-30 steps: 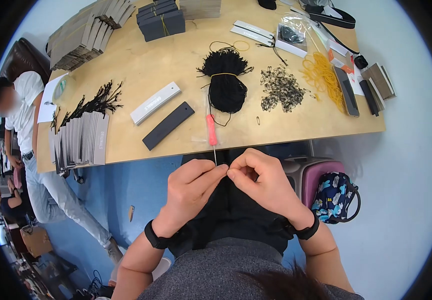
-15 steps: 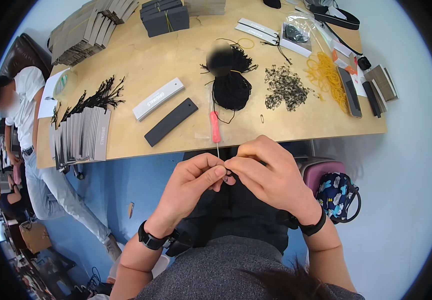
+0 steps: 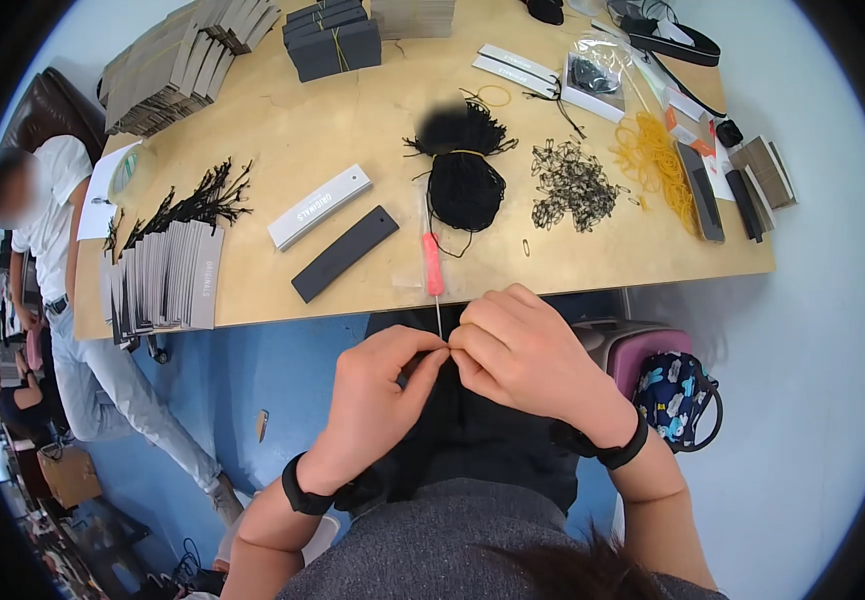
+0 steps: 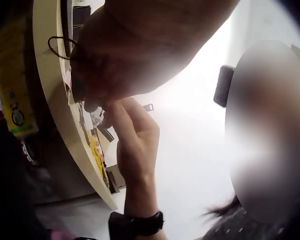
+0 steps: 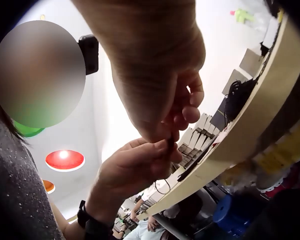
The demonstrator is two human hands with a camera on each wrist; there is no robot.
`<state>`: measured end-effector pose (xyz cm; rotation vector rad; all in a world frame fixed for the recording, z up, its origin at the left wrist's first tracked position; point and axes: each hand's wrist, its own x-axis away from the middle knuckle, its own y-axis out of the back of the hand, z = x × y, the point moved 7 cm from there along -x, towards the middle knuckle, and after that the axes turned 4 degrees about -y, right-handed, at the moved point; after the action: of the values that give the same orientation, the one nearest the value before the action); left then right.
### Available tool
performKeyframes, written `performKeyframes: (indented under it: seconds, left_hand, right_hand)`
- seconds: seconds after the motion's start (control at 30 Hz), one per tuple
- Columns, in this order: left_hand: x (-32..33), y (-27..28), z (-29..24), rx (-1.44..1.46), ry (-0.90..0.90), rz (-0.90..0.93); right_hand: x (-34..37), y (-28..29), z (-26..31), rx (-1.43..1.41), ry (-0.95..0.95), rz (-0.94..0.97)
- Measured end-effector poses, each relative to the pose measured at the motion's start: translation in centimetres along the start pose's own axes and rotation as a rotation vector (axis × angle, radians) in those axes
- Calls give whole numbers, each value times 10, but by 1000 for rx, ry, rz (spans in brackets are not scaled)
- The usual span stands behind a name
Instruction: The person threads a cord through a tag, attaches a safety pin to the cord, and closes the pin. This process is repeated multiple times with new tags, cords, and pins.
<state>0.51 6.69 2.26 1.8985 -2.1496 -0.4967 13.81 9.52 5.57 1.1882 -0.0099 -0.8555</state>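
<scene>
In front of the table edge, my left hand (image 3: 383, 385) and right hand (image 3: 528, 355) meet fingertip to fingertip. Both pinch a thin black cord, which the fingers mostly hide in the head view. A loop of that cord (image 4: 60, 47) sticks out past the left hand in the left wrist view; the right wrist view shows the loop (image 5: 162, 187) below the joined fingertips. Just beyond the hands lies a red-handled tool (image 3: 433, 265), its thin metal shaft reaching over the table edge. Behind it is a bundle of black cords (image 3: 466, 190) tied with a yellow band.
Small dark wire pins (image 3: 573, 185) lie heaped beside yellow rubber bands (image 3: 643, 150). Left of the tool are a white strip (image 3: 320, 205) and a black strip (image 3: 345, 254). Corded grey tags (image 3: 168, 275) stand at the table's left. A person (image 3: 58, 210) is at far left.
Half a second ago the left thumb lay on top with a dark bit of cord showing between the hands. Now the fingertips close together over it, and the right hand sits slightly lower.
</scene>
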Motion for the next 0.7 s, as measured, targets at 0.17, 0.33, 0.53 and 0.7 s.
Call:
performKeyframes:
  seconds: [0.17,0.33,0.53,0.7]
  left_hand:
    - [-2,6,9,75,10,-133]
    - [-1,-3,27,546,196,-143]
    - [1,-3,27,667,246,-145]
    - [2,-6,26,594,170,-175]
  right_hand:
    - [-1,10,-6,-8,-156,-183]
    - [6,16,6,-50,-142,-263]
    - [6,10,4,-41,-148,-274]
    - [9,3,1,-76,-256,-305]
